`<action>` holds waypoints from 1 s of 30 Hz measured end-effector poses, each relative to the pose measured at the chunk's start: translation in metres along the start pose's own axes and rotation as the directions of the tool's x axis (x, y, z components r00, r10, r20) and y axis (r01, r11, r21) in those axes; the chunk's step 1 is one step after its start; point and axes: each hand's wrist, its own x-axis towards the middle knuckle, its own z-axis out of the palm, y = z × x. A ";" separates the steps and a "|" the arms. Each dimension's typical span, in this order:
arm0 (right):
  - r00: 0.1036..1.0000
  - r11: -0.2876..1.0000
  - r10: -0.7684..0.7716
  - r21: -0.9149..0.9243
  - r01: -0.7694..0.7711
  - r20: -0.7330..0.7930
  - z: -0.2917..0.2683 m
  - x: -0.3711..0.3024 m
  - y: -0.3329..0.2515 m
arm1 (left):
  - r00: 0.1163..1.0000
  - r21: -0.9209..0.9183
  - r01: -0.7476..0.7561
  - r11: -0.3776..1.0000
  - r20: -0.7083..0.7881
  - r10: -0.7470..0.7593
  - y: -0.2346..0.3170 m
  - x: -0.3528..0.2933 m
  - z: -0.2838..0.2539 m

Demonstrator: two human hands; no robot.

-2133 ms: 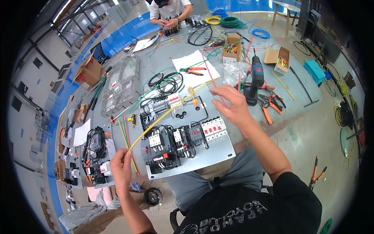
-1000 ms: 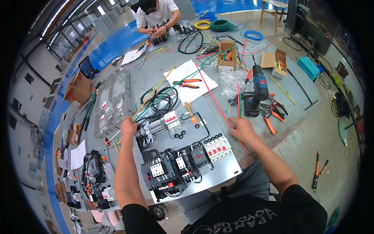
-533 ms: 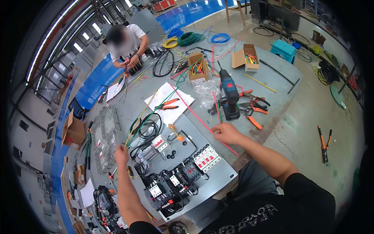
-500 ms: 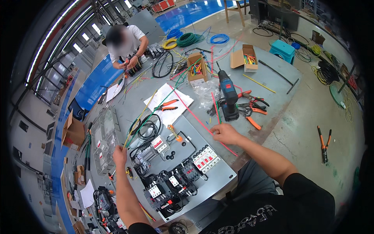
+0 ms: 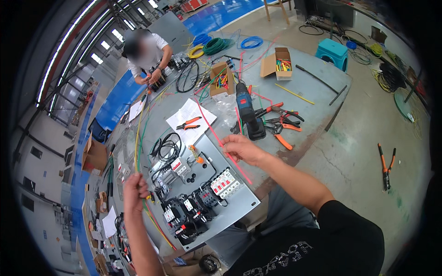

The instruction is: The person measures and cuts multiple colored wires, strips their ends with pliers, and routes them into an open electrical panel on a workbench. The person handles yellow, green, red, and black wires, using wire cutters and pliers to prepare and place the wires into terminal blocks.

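My left hand (image 5: 136, 189) is closed at the left edge of a grey metal mounting plate (image 5: 235, 208). Long yellow and green wires (image 5: 138, 152) run through it, their lower ends reaching past the plate's near left corner. Over the plate's right side my right hand (image 5: 243, 150) pinches a long red wire (image 5: 212, 131) between thumb and fingers. Below and between my hands, the plate carries black contactors (image 5: 172, 211), a row of white circuit breakers with red switches (image 5: 225, 183), another white breaker (image 5: 181, 168) and a coil of black cable (image 5: 166, 146).
Beyond the plate lie orange-handled pliers (image 5: 189, 124) on white paper (image 5: 198, 110). A cordless drill (image 5: 248, 112) and several hand tools (image 5: 283, 126) are to the right. Two cardboard boxes (image 5: 277, 69) hold coloured pieces. Across the table a co-worker (image 5: 149, 55) handles parts.
My left hand has drawn the yellow and green wires down and left, so their lower ends now trail beside the plate. My right hand still pinches the red wire; the view has shifted slightly.
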 end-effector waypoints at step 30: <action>0.984 0.930 -0.161 -0.345 0.125 -0.077 0.011 -0.073 0.030 | 0.946 -0.086 0.034 0.996 0.324 -0.004 -0.236 -0.122 0.298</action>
